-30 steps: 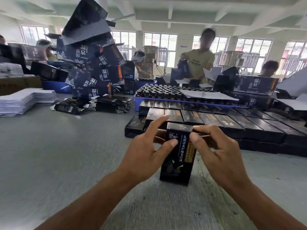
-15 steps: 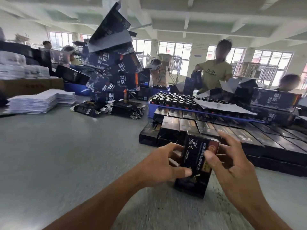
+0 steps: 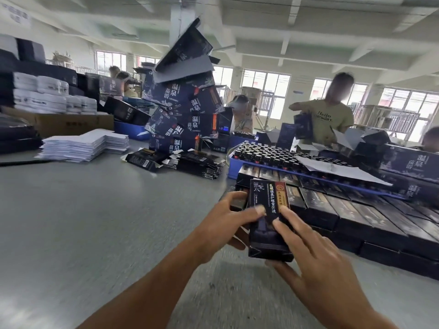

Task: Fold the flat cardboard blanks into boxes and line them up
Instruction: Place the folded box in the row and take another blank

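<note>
The dark box point(image 3: 269, 217) held in both hands point(image 3: 221, 224) carries white Chinese characters 聖水 at its top left, a white vertical line of characters down the middle too small to read fully, and a gold strip with a red seal at the right. Large boxes point(image 3: 187, 119) stacked behind on the bench read 温泉 and 苗浴. A person's yellow shirt point(image 3: 326, 117) reads "Hello Tuesday." Other print is blurred.

The box point(image 3: 268, 217) is printed black cardboard with a slight sheen (gold label). The tabletop point(image 3: 95, 222) looks smooth, matt grey. Stacked sheets point(image 3: 83, 144) are white paper.
</note>
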### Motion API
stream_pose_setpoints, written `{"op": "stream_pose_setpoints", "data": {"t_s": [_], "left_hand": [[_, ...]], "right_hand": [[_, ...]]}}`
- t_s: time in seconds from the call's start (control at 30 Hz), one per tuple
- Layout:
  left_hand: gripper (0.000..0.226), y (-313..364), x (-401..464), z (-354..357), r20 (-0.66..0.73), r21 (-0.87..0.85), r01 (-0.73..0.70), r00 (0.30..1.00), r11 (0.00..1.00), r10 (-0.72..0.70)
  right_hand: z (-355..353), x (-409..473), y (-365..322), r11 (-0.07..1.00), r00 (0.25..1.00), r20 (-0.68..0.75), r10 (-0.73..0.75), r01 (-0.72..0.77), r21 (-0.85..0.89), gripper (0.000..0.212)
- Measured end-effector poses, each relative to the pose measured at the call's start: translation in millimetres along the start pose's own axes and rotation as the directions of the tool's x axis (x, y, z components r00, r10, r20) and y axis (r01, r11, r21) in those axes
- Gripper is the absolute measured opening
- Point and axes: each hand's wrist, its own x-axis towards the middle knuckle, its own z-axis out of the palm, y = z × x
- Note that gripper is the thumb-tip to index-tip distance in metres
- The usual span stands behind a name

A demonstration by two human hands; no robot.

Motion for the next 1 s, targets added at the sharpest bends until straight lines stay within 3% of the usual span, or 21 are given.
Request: {"op": "stream_pose_setpoints", "data": {"t_s": [0.07,0.13,0.2,0.23,0.4,0.63,1.0], "left_hand": [[0.047,-5,5,-18,-0.172,0.007,0.001,0.985,1.000,0.000],[0.043,-17,9,-42,-0.434,0.189,0.051,0.900,0.981,0.036],[0.042,-34,12,-63,-0.585,0.476,0.256,0.806,0.841,0.085],[0.042,-41,12,-69,-0.614,0.537,0.333,0.785,0.775,0.088],[0.039,-49,22,-70,-0.566,0.664,0.408,0.822,0.626,0.066],[0.043,-47,24,-72,-0.543,0.645,0.416,0.840,0.641,0.001],[0.041,-46,24,-72,-0.510,0.636,0.381,0.860,0.672,-0.005]], "right_hand": [[10,10,-7,0.999,0.999,0.004,-0.038,0.038,-0.018,0.067],[23,23,-16,0.998,0.998,0.033,-0.052,0.053,-0.031,0.066],[40,40,-26,0.998,0.997,0.064,-0.050,0.052,-0.042,0.065],[49,50,-30,0.998,0.995,0.087,-0.043,0.048,-0.047,0.065],[95,107,-31,0.996,0.942,0.327,0.072,-0.054,-0.064,0.070],[126,141,-9,0.977,0.879,0.437,0.193,-0.132,-0.166,0.069],[128,133,-5,0.979,0.877,0.438,0.200,-0.201,-0.044,0.074]]}}
